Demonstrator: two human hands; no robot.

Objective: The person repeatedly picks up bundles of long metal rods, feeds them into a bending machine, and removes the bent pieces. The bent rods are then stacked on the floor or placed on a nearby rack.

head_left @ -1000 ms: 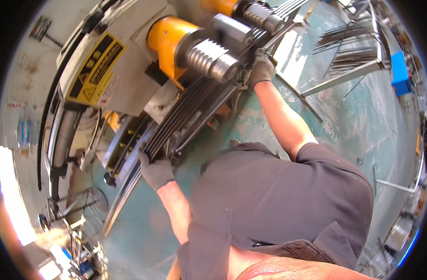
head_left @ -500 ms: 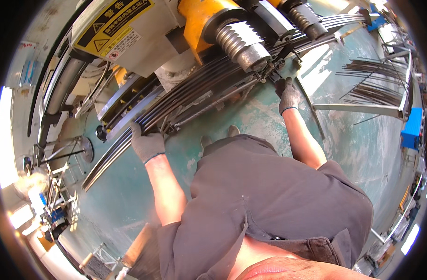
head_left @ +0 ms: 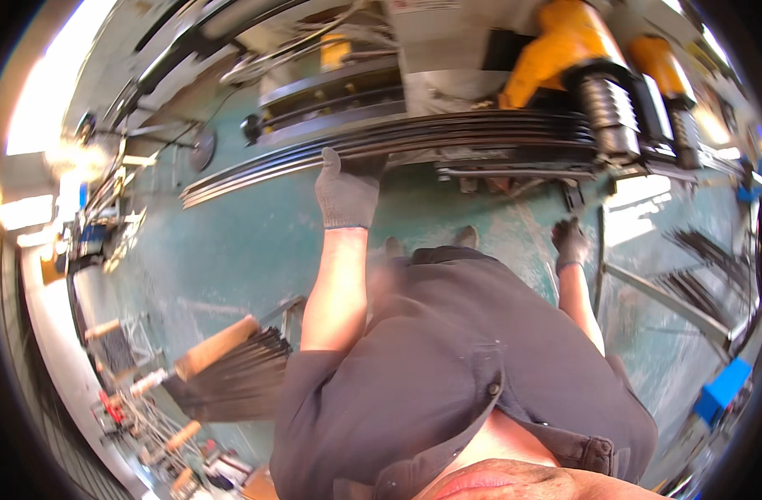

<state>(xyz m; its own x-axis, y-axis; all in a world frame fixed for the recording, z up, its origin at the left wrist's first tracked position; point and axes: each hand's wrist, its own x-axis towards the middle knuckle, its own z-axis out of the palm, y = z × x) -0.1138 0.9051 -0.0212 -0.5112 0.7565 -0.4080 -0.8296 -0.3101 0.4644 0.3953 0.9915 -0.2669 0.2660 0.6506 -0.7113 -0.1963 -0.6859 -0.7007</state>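
This is a metalworking workshop: long metal bars (head_left: 481,133) run along the front edge of a heavy machine (head_left: 441,48) with yellow housings (head_left: 560,46) and ribbed steel shafts (head_left: 608,112). Dark rods (head_left: 708,257) lie beyond a steel beam (head_left: 671,302) above a worn green floor (head_left: 231,258).

The scuffed green painted floor (head_left: 231,267) was spread across the middle of the scene, and two greyish shoes (head_left: 466,237) were planted on it. At the right, bright sunlight was cast over it beside a grey angled metal frame (head_left: 669,300); thin dark metal rods (head_left: 710,258) were laid about that frame, their support not clearly seen. Along the machine's front, long dark metal bars (head_left: 473,133) were stretched side by side, their left ends projected over the floor; what bore them was largely hidden.
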